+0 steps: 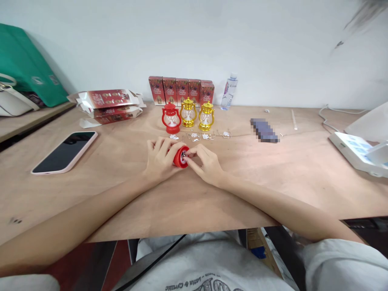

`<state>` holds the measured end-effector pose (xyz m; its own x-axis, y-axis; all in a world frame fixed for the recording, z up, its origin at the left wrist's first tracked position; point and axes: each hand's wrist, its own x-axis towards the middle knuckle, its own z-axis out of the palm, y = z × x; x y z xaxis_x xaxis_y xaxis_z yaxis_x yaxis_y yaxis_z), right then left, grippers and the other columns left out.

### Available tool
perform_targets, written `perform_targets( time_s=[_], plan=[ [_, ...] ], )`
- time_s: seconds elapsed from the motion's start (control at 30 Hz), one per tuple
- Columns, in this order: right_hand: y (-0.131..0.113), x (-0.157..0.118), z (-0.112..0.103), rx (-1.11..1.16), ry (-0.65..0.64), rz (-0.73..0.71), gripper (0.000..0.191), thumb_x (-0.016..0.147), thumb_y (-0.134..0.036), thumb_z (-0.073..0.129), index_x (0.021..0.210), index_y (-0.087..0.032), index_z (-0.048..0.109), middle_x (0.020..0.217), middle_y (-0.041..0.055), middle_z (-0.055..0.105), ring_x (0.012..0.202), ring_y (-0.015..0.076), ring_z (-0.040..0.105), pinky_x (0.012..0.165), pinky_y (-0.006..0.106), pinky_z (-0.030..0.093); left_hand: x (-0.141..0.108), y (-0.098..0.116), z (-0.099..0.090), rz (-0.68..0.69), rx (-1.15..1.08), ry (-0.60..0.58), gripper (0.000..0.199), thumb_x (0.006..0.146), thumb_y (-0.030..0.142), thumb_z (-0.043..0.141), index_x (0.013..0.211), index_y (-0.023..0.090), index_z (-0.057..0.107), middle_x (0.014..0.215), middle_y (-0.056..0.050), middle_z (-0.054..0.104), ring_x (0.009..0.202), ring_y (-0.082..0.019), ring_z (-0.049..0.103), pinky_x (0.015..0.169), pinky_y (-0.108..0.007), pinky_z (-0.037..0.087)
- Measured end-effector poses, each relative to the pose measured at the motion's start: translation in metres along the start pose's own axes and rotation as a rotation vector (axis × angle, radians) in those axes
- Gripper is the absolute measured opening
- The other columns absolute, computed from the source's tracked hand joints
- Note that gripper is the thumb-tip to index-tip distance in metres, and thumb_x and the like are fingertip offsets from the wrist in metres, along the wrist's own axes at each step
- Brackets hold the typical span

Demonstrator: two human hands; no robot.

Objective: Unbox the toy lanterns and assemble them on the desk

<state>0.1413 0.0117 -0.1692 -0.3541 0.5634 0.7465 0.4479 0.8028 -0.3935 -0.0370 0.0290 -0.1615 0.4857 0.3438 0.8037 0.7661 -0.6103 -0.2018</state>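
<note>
My left hand (pixel 162 157) is wrapped round a red lantern (pixel 181 157) tipped on its side, its round base facing right. Something small and shiny shows inside that base, too small to name. Thumb and fingers of my right hand (pixel 206 161) pinch together at the opening; what they hold, if anything, is hidden. Just beyond my hands stand an upright red lantern (pixel 172 121) and two gold lanterns, one in the middle (pixel 188 113) and one at the right (pixel 206 117). Several small white tags with thin wire pieces (pixel 196 136) lie in front of them.
Several red boxes (pixel 182 92) line the wall beside a water bottle (pixel 229 92). Torn red cartons (pixel 112 106) and a phone (pixel 65 152) lie at left. At right are a blurred dark item (pixel 263 130) and a white device (pixel 357 155) with a cable.
</note>
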Motion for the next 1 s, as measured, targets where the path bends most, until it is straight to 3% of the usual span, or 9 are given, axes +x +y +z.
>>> perform_targets(
  time_s=[0.17, 0.3, 0.47, 0.73, 1.0],
  plan=[
    [-0.0009, 0.0004, 0.0013, -0.003, 0.039, -0.024, 0.008, 0.093, -0.024, 0.044, 0.088, -0.02, 0.049, 0.082, 0.0046, 0.058, 0.076, 0.0152, 0.057, 0.071, 0.029, 0.049, 0.0021, -0.0001, -0.0012, 0.051, 0.003, 0.061, 0.029, 0.082, 0.041, 0.06, 0.1, 0.018, 0.058, 0.084, -0.007, 0.064, 0.079, -0.023, 0.052, 0.068, -0.036, 0.027],
    [0.0002, 0.0008, 0.002, 0.034, 0.121, -0.007, 0.004, 0.092, -0.018, 0.044, 0.089, -0.021, 0.044, 0.09, 0.0059, 0.059, 0.081, 0.014, 0.059, 0.073, 0.029, 0.05, 0.0025, -0.0004, -0.0018, 0.005, -0.004, 0.018, 0.028, 0.083, 0.041, 0.058, 0.099, 0.018, 0.058, 0.087, -0.008, 0.064, 0.082, -0.024, 0.053, 0.068, -0.035, 0.025],
    [0.0016, 0.0002, 0.0013, 0.035, 0.19, -0.068, 0.007, 0.09, -0.016, 0.049, 0.086, -0.021, 0.047, 0.086, 0.0044, 0.062, 0.082, 0.0135, 0.062, 0.073, 0.028, 0.051, 0.0009, -0.0015, -0.0004, -0.011, 0.005, 0.001, 0.029, 0.082, 0.041, 0.058, 0.1, 0.018, 0.058, 0.088, -0.008, 0.064, 0.082, -0.024, 0.054, 0.069, -0.035, 0.025],
    [-0.0013, 0.0, -0.0008, 0.004, 0.142, -0.099, 0.01, 0.091, -0.017, 0.051, 0.094, -0.018, 0.061, 0.082, 0.0043, 0.064, 0.076, 0.0119, 0.061, 0.069, 0.025, 0.052, 0.0014, -0.0011, -0.0006, 0.025, 0.042, 0.033, 0.029, 0.082, 0.04, 0.059, 0.1, 0.018, 0.058, 0.087, -0.007, 0.065, 0.081, -0.023, 0.053, 0.069, -0.035, 0.026],
    [0.0018, -0.0013, 0.0015, 0.004, 0.097, -0.082, 0.011, 0.091, -0.019, 0.051, 0.091, -0.018, 0.062, 0.079, 0.0037, 0.063, 0.072, 0.0118, 0.059, 0.064, 0.024, 0.051, 0.0025, 0.0, -0.0008, 0.074, 0.068, 0.053, 0.026, 0.081, 0.036, 0.06, 0.099, 0.017, 0.058, 0.085, -0.007, 0.066, 0.08, -0.023, 0.053, 0.068, -0.036, 0.025]
  ],
)
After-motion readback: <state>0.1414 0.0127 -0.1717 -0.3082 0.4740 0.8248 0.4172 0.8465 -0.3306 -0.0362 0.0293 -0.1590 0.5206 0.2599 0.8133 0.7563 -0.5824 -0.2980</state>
